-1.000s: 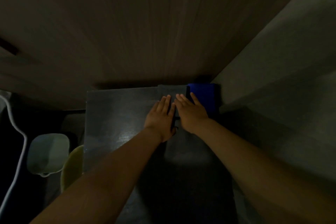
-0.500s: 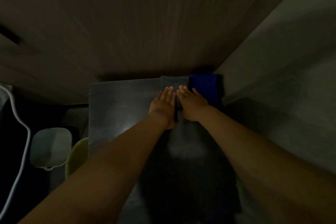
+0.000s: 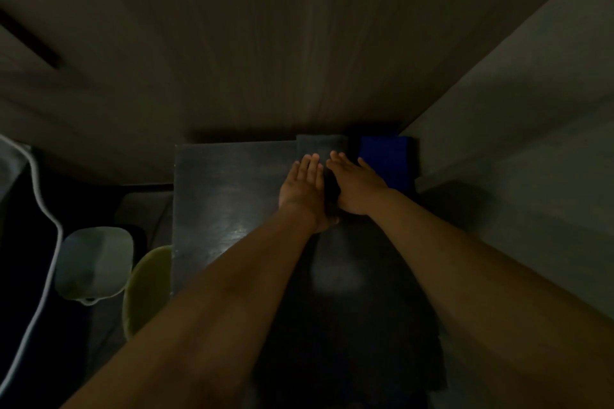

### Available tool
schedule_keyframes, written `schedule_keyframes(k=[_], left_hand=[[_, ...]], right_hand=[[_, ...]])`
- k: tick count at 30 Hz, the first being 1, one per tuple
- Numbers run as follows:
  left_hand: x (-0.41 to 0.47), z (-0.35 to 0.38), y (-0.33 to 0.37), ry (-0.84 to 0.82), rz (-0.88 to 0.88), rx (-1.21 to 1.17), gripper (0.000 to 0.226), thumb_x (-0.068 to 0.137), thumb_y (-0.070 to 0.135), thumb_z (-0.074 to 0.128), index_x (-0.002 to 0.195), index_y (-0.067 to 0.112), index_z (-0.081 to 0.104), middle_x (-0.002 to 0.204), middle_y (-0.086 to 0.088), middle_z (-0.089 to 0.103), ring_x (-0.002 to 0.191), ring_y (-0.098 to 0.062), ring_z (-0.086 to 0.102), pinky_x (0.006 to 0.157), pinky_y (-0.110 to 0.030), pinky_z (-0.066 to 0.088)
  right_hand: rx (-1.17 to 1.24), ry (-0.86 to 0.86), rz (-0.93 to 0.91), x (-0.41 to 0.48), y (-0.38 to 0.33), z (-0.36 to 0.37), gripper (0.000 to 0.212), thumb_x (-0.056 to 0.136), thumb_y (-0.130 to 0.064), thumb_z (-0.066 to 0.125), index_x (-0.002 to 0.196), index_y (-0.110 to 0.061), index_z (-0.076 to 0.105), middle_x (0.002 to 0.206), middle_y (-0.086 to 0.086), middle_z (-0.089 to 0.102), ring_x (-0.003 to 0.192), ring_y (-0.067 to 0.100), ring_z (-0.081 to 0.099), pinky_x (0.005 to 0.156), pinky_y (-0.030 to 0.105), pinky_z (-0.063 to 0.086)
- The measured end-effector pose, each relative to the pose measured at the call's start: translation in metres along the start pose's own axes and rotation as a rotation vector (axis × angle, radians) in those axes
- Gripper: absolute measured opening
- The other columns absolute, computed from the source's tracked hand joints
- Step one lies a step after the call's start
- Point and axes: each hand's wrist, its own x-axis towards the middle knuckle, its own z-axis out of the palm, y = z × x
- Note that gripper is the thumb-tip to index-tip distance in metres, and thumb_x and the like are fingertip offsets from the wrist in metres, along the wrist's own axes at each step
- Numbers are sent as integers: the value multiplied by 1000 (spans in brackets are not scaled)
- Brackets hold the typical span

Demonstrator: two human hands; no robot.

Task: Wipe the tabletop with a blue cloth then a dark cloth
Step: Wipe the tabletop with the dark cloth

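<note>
A dark grey cloth (image 3: 320, 144) lies folded at the far edge of the dark tabletop (image 3: 226, 196). My left hand (image 3: 304, 188) and my right hand (image 3: 357, 186) rest flat on it side by side, palms down, fingers stretched out and pointing away from me. A folded blue cloth (image 3: 385, 159) lies just right of the dark cloth, in the far right corner against the wall, touched by neither hand. The near part of the dark cloth is hidden under my hands.
A wood-panelled wall (image 3: 299, 43) rises behind the table and a grey wall (image 3: 515, 143) closes the right side. Left of the table, lower down, are a pale square-lidded bin (image 3: 94, 262), a yellow-green round seat (image 3: 146, 289) and a white cable (image 3: 43, 209). The scene is dim.
Both hands have slid a little further away across the dark cloth, staying flat and side by side. The blue cloth has not moved.
</note>
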Motion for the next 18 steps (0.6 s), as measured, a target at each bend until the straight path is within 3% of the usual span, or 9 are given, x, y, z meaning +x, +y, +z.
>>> schedule_keyframes(k=[11, 18], left_hand=[[-11, 7, -27, -38, -40, -35, 111, 83, 71, 45, 150, 6, -15, 157, -14, -23, 145, -27, -20, 119, -41, -8], [-21, 10, -49, -60, -70, -78, 94, 93, 56, 41, 150, 5, -13, 158, -13, -21, 146, -26, -18, 120, -39, -5]], right_hand=[[-5, 20, -3, 8, -35, 3, 88, 90, -22, 60, 155, -14, 2, 163, 5, -8, 151, 19, -5, 123, 41, 2], [-16, 4, -21, 17, -61, 1, 88, 90, -26, 62, 155, -15, 4, 163, 6, -6, 151, 20, -3, 123, 40, 3]])
